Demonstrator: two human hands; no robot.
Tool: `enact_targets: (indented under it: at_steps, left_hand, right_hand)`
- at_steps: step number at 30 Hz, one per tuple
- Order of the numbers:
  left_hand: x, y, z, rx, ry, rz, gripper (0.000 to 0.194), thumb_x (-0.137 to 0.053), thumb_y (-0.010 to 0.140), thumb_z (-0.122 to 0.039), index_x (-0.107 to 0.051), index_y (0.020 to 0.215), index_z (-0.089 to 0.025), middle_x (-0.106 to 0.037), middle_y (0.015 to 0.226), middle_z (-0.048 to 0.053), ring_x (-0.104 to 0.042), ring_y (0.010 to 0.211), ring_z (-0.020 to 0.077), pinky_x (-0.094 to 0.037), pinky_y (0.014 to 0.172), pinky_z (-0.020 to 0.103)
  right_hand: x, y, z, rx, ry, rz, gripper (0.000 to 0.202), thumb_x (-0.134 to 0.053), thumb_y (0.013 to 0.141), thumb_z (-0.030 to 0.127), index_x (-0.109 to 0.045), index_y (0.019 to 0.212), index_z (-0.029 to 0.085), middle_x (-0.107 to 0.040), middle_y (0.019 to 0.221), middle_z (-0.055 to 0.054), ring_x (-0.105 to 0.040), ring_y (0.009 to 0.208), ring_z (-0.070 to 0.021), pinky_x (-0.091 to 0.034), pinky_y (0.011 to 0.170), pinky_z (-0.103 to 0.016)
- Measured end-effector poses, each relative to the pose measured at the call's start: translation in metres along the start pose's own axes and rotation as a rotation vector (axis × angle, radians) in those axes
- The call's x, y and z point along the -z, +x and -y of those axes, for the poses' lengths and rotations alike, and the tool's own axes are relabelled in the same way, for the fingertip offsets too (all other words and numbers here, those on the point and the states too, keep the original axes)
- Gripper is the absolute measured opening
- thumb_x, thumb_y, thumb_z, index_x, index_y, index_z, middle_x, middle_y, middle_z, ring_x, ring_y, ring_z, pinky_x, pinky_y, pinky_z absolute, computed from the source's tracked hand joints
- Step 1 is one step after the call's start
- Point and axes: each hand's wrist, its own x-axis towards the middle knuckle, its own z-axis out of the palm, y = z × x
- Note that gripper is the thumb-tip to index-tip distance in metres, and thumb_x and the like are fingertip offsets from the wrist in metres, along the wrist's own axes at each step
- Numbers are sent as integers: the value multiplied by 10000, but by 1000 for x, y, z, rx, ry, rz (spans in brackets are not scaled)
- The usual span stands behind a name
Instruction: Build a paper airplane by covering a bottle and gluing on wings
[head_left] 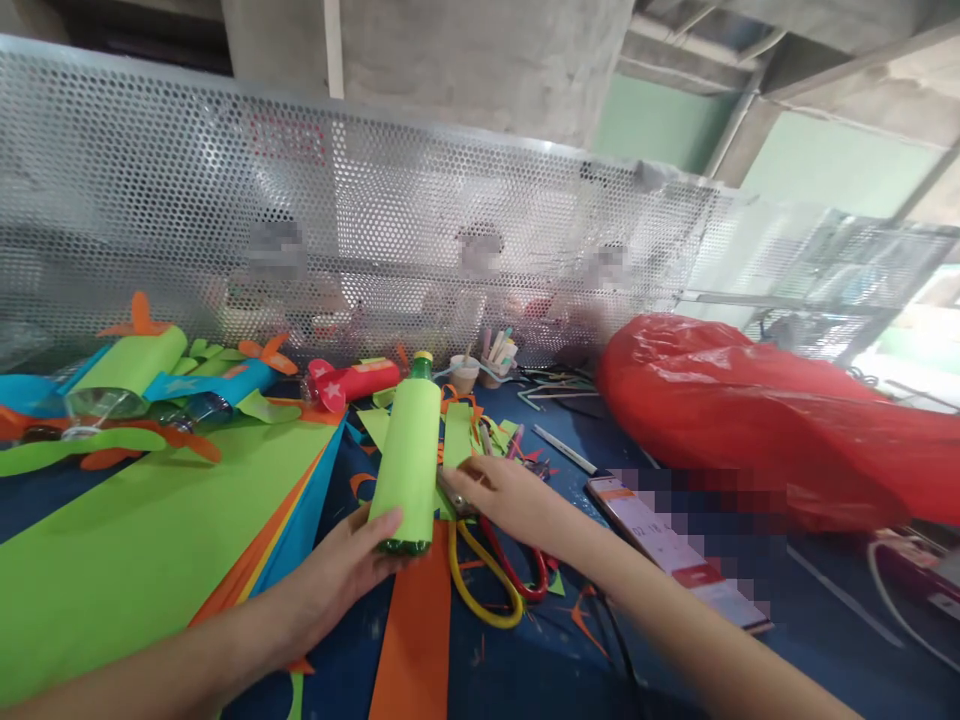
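A green bottle (405, 455) stands nearly upright in my left hand (360, 550), tilted slightly. Lime-green paper wraps its body, and the cap is yellow. My fingers close round its lower end. To its right, my right hand (502, 495) grips scissors (486, 585) near the metal pivot; one handle is yellow, the other red. The blades are mostly hidden by my fingers and the bottle. Beneath lies an orange paper strip (412, 640). Lime-green paper scraps (459, 430) spread just behind my right hand.
Large paper sheets (150, 540) cover the left side. Finished-looking paper-wrapped bottles with propellers (131, 370) lie at the back left. A phone (675, 555), a white pen (566, 450) and a red plastic bag (750, 420) are on the right. A perforated metal screen (420, 200) stands behind, with people beyond.
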Motion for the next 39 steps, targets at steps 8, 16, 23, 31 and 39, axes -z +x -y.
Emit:
enact_targets:
  at_steps: [8, 16, 23, 31, 39]
  left_hand:
    - [1, 1, -2, 15, -91, -36, 390, -661, 837, -319, -594, 1158, -108, -654, 1180, 139, -604, 1083, 276, -437, 989, 404]
    - [-4, -2, -5, 9, -41, -73, 525, -736, 754, -340, -525, 1198, -156, -646, 1155, 131, -584, 1092, 297, -465, 923, 406]
    - [-2, -2, -9, 0, -60, -66, 539, -712, 758, -265, -485, 1243, -210, -622, 1209, 105, -580, 1108, 298, -461, 946, 429]
    - [-7, -10, -54, 14, 280, -218, 663, -768, 688, -263, -473, 1282, -283, -666, 1171, 55, -577, 1139, 307, -439, 954, 424]
    - [23, 0, -88, -16, 665, -182, 771, -786, 658, -414, -477, 1344, -247, -650, 1208, 105, -632, 1017, 340, -502, 775, 369]
  right_hand:
    - [-3, -20, 10, -74, -620, 174, 345, -686, 753, 239, -572, 1050, 106, -620, 1068, -205, -661, 923, -349, -481, 692, -374]
    - [-12, -17, 16, -71, -710, 138, 330, -577, 790, 146, -514, 1109, 89, -667, 960, -177, -680, 874, -298, -475, 651, -310]
    - [-26, -10, 14, -98, -754, 20, 439, -533, 804, 147, -471, 1229, 58, -665, 945, -187, -674, 825, -288, -495, 658, -327]
    - [-28, -3, 3, 38, -807, 56, 256, -498, 851, 99, -656, 1048, 136, -642, 1054, -191, -584, 969, -322, -483, 798, -421]
    - [-19, -6, 14, 25, -772, -55, 288, -443, 940, 324, -598, 1074, 122, -664, 999, -144, -602, 974, -296, -469, 813, -372]
